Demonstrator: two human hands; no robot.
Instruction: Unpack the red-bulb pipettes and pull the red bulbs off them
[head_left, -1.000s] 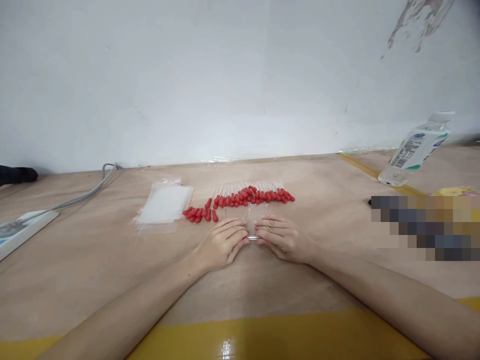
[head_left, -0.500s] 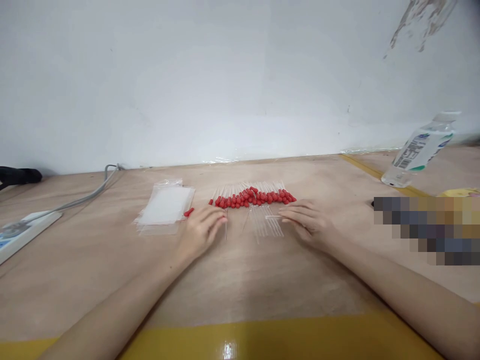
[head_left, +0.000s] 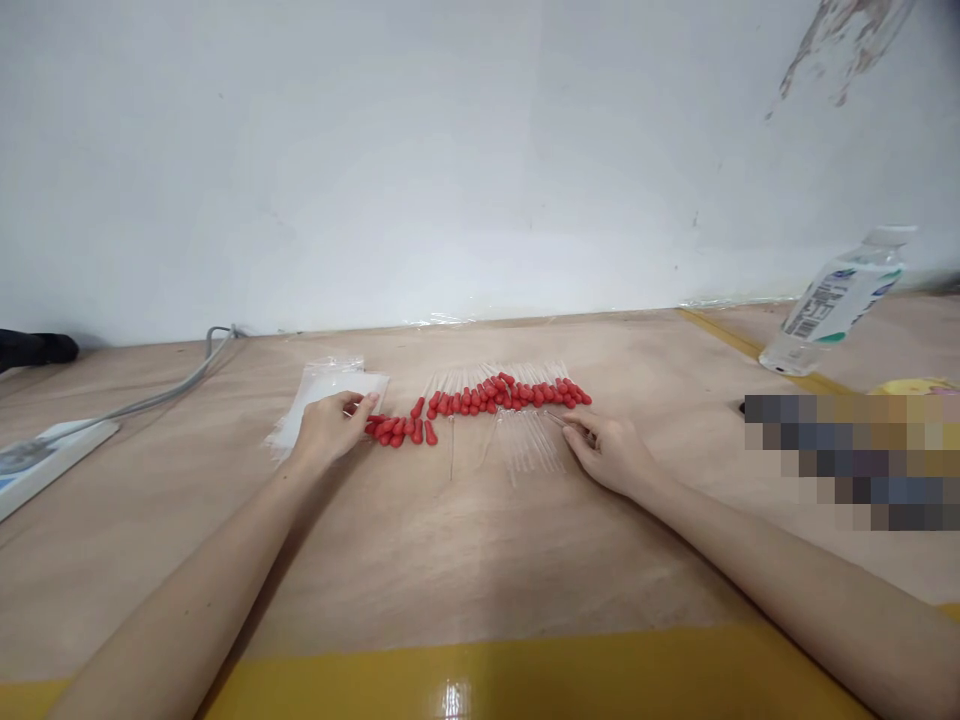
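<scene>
My left hand (head_left: pixel 328 428) is closed in a pinch at the left end of a row of loose red rubber bulbs (head_left: pixel 418 431), with a bit of red between thumb and finger. Across from it, my right hand (head_left: pixel 611 452) pinches a thin clear tube (head_left: pixel 553 416) by its end. Between the hands lie many droppers (head_left: pixel 517 396), red bulbs toward me and clear stems toward the wall. Nearer me, several bare clear tubes (head_left: pixel 531 445) lie side by side, and one lone tube (head_left: pixel 451 450) sits left of them.
Clear plastic zip bags (head_left: pixel 304 405) are stacked beneath and behind my left hand. A power strip (head_left: pixel 67 450) with a grey cable (head_left: pixel 172 385) lies at left. A water bottle (head_left: pixel 832 305) stands at right, near a blurred-out patch. Yellow tape (head_left: pixel 480 670) runs along the front edge.
My left hand has moved left toward the bags, uncovering the loose red bulbs. My right hand stays beside the bare tubes, and its tube now tilts differently.
</scene>
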